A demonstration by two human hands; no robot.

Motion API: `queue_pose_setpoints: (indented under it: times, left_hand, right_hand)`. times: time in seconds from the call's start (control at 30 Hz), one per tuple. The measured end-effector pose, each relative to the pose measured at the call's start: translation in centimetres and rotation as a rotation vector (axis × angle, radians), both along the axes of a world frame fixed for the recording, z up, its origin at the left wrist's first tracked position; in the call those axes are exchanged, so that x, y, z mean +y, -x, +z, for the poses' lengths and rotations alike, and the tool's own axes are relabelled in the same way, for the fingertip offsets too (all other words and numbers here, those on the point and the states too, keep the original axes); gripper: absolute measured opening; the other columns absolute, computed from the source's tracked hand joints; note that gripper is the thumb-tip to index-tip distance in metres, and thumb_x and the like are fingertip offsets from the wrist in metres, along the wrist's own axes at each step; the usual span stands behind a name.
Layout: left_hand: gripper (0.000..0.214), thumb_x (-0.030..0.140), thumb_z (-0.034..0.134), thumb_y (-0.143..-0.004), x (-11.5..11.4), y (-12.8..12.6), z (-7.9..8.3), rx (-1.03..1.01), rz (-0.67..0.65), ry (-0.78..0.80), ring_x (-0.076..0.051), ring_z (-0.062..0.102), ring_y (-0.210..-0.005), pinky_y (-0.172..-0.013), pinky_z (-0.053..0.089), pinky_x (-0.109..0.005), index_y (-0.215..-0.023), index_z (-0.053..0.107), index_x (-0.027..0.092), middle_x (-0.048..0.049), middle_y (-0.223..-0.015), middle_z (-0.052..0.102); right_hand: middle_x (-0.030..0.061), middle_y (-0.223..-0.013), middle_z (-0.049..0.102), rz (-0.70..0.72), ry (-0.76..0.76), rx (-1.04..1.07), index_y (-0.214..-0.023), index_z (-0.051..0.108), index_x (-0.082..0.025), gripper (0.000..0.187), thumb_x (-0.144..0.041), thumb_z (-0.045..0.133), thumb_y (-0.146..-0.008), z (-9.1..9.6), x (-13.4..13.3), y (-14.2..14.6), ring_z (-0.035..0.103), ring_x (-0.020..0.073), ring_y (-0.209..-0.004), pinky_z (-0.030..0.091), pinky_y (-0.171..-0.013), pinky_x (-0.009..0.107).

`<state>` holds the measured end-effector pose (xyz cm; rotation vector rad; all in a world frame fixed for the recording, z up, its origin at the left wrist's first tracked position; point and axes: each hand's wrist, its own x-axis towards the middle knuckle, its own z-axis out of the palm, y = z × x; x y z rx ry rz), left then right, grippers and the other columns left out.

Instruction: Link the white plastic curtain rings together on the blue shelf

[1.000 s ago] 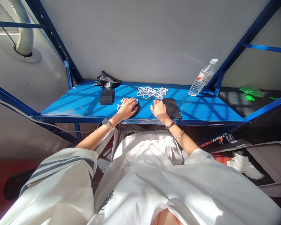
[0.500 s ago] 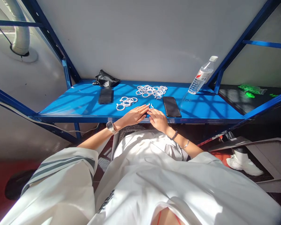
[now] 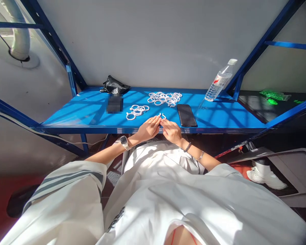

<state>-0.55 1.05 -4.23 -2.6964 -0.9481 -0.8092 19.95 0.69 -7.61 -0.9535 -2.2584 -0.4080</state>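
Close together at the front edge of the blue table, my left hand (image 3: 149,129) and my right hand (image 3: 171,131) meet at the fingertips. Both are closed on one white plastic ring (image 3: 164,116), whose upper part shows beyond the fingers with a gap at its top. My fingers cover the rest of it. Left of the hands lies a small group of similar white rings (image 3: 137,110). Farther back is a larger pile of white rings (image 3: 164,98). A black smartphone (image 3: 187,115) lies just right of my right hand.
A clear water bottle (image 3: 220,81) stands at the table's right rear. Toward the left rear lie a crumpled black plastic bag (image 3: 114,85) and a blurred dark item (image 3: 114,103). Blue metal posts (image 3: 71,80) frame the table (image 3: 73,114). Another person's white shoe (image 3: 266,177) shows at lower right.
My left hand has shifted slightly right and its wrist has turned a little. The ring's gap between the fingertips now looks wider. The piles of rings have stayed put.
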Motion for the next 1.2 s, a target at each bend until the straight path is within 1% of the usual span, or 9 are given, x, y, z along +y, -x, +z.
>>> queue_pose_setpoints:
  times: [0.1, 0.27, 0.43, 0.53, 0.67, 0.8, 0.97, 1.1, 1.2]
  left_hand:
    - [0.047, 0.023, 0.036, -0.098, 0.1, -0.2, -0.5, -0.021, 0.008, -0.040, -0.030, 0.049, -0.138, -0.111, 0.047, -0.050, -0.141, 0.048, 0.007, -0.0199, -0.142, 0.055]
    - [0.045, 0.021, 0.040, -0.097, 0.3, 0.0, -0.6, -0.057, -0.031, -0.094, -0.030, 0.054, -0.134, -0.108, 0.052, -0.048, -0.138, 0.051, 0.006, -0.0194, -0.140, 0.058]
    - [0.047, 0.021, 0.042, -0.097, 0.6, 0.1, -1.0, -0.099, -0.086, -0.138, -0.029, 0.051, -0.136, -0.109, 0.053, -0.048, -0.142, 0.046, 0.007, -0.0195, -0.140, 0.057]
    - [0.047, 0.019, 0.042, -0.097, 0.6, 0.1, -1.1, -0.120, -0.105, -0.181, -0.029, 0.052, -0.135, -0.109, 0.053, -0.047, -0.143, 0.045, 0.007, -0.0197, -0.140, 0.057]
    - [0.047, 0.018, 0.042, -0.098, 0.7, 0.1, -1.1, -0.129, -0.115, -0.200, -0.028, 0.052, -0.135, -0.108, 0.054, -0.048, -0.144, 0.044, 0.010, -0.0184, -0.139, 0.059]
    - [0.043, 0.018, 0.044, -0.097, 0.9, 0.0, -1.4, -0.145, -0.120, -0.286, -0.029, 0.057, -0.130, -0.105, 0.056, -0.047, -0.138, 0.049, 0.009, -0.0197, -0.130, 0.065]
    - [0.038, 0.018, 0.045, -0.096, 0.9, 0.0, -1.6, -0.133, -0.096, -0.315, -0.030, 0.059, -0.128, -0.102, 0.058, -0.049, -0.132, 0.055, 0.010, -0.0187, -0.125, 0.067]
    - [0.031, 0.016, 0.050, -0.094, 0.8, -0.2, -1.3, -0.147, -0.089, -0.455, -0.033, 0.061, -0.125, -0.092, 0.062, -0.046, -0.122, 0.060, 0.007, -0.0208, -0.120, 0.069]
    - [0.030, 0.015, 0.052, -0.092, 0.7, -0.2, -1.3, -0.128, -0.079, -0.495, -0.034, 0.062, -0.123, -0.090, 0.063, -0.046, -0.118, 0.061, 0.005, -0.0220, -0.118, 0.069]
  right_hand:
    - [0.0116, -0.134, 0.066, -0.004, -0.020, 0.006, -0.130, 0.064, -0.016, 0.041, -0.018, 0.042, -0.096, -0.1, 0.1, 0.0, 0.059, 0.0260, -0.129, 0.051, -0.104, 0.043]
    - [0.0110, -0.130, 0.068, 0.008, -0.060, 0.031, -0.127, 0.065, -0.016, 0.038, -0.019, 0.042, -0.096, 0.0, -0.1, 0.1, 0.062, 0.0254, -0.126, 0.052, -0.102, 0.042]
    - [0.0117, -0.128, 0.069, 0.046, -0.099, 0.064, -0.128, 0.064, -0.014, 0.038, -0.017, 0.042, -0.096, 0.6, -0.4, 0.1, 0.063, 0.0239, -0.124, 0.052, -0.102, 0.040]
    - [0.0118, -0.130, 0.068, 0.035, -0.063, 0.088, -0.133, 0.060, -0.015, 0.041, -0.017, 0.041, -0.097, 1.0, -0.6, 0.2, 0.063, 0.0241, -0.123, 0.052, -0.102, 0.040]
    - [0.0107, -0.132, 0.067, 0.010, -0.002, 0.103, -0.138, 0.056, -0.017, 0.044, -0.018, 0.039, -0.097, 1.5, -0.9, 0.3, 0.062, 0.0248, -0.125, 0.052, -0.102, 0.041]
    - [0.0100, -0.132, 0.066, -0.003, 0.007, 0.091, -0.136, 0.058, -0.018, 0.045, -0.016, 0.039, -0.096, 1.5, -1.1, 0.4, 0.059, 0.0250, -0.128, 0.052, -0.103, 0.042]
    - [0.0103, -0.127, 0.068, -0.019, 0.004, 0.101, -0.133, 0.060, -0.019, 0.043, -0.016, 0.039, -0.095, 1.2, -0.9, 0.4, 0.058, 0.0251, -0.125, 0.051, -0.102, 0.042]
    - [0.0108, -0.124, 0.068, -0.023, -0.024, 0.105, -0.130, 0.061, -0.018, 0.041, -0.015, 0.040, -0.095, 1.3, -1.0, 0.5, 0.057, 0.0258, -0.125, 0.050, -0.101, 0.043]
    - [0.0094, -0.123, 0.068, -0.040, -0.047, 0.104, -0.126, 0.062, -0.017, 0.037, -0.016, 0.041, -0.096, 1.4, -1.2, 0.6, 0.055, 0.0273, -0.126, 0.050, -0.101, 0.044]
